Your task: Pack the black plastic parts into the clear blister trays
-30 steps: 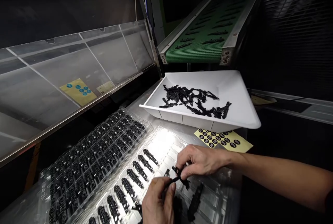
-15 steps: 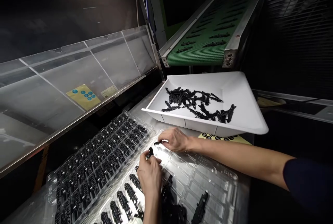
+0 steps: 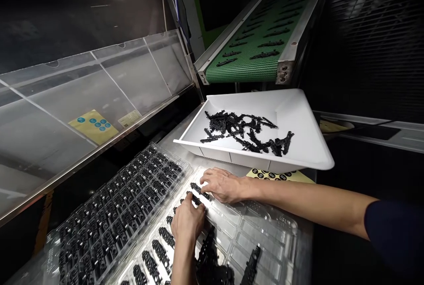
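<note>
Head camera view: your left hand [image 3: 187, 221] and right hand [image 3: 221, 185] press fingertips onto small black plastic parts [image 3: 197, 192] seated in pockets of a clear tray [image 3: 265, 236]. Neither hand clasps anything; both lie flat, fingers down. These parts look light, stiff and snag-prone, so pinch each by its long edges. Beyond, a white bin [image 3: 308, 144] holds more loose pieces.

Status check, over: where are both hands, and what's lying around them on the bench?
Left hand and right hand both press small black parts into the clear tray. Loose parts heaped beside the left wrist. White bin behind, apart from both hands.
</note>
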Motion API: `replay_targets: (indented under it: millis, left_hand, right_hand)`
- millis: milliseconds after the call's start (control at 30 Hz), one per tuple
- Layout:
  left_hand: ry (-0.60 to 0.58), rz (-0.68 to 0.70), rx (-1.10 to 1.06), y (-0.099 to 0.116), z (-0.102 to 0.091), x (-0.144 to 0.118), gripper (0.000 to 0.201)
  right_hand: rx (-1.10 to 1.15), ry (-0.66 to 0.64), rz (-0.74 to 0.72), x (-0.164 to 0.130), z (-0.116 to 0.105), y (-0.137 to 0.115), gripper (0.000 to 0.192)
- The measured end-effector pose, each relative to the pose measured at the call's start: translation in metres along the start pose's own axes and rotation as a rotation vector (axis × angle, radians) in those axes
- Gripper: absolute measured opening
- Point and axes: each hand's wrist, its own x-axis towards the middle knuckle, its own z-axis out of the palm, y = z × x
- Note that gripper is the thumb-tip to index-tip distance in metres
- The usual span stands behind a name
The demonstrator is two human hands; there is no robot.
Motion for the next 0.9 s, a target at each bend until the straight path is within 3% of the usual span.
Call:
replay_targets:
  millis: [133,200,300,367,467,567,733,800,900]
  left_hand:
    - [0.036,-0.031,0.048,0.001,0.005,0.000,0.056]
    - [0.042,-0.029,0.043,0.001,0.006,-0.003,0.055]
    - [0.031,-0.015,0.037,-0.004,0.003,-0.016,0.055]
    - [-0.016,0.034,0.039,-0.013,0.000,-0.031,0.051]
    - [-0.124,0.127,0.121,-0.028,0.003,-0.055,0.032]
    - [-0.129,0.180,0.238,-0.036,0.016,-0.070,0.020]
    - [-0.065,0.225,0.231,-0.039,0.028,-0.071,0.022]
    - [-0.052,0.206,0.133,-0.041,0.025,-0.072,0.022]
    - [-0.059,0.140,-0.169,-0.048,0.017,-0.075,0.022]
  right_hand:
    - [0.153,-0.003,0.064,-0.039,-0.018,-0.022,0.021]
    - [0.229,-0.087,0.066,-0.065,-0.027,-0.038,0.015]
    - [0.257,-0.239,0.001,-0.096,-0.030,-0.059,0.022]
    - [0.272,-0.268,-0.005,-0.106,-0.030,-0.066,0.021]
    - [0.378,-0.212,0.082,-0.106,-0.033,-0.067,0.018]
    - [0.432,-0.157,0.200,-0.099,-0.039,-0.066,0.014]
    - [0.144,-0.206,0.025,-0.099,-0.035,-0.076,0.016]
    - [0.178,-0.191,0.010,-0.102,-0.033,-0.077,0.012]
    - [0.383,-0.109,0.144,-0.098,-0.035,-0.068,0.011]
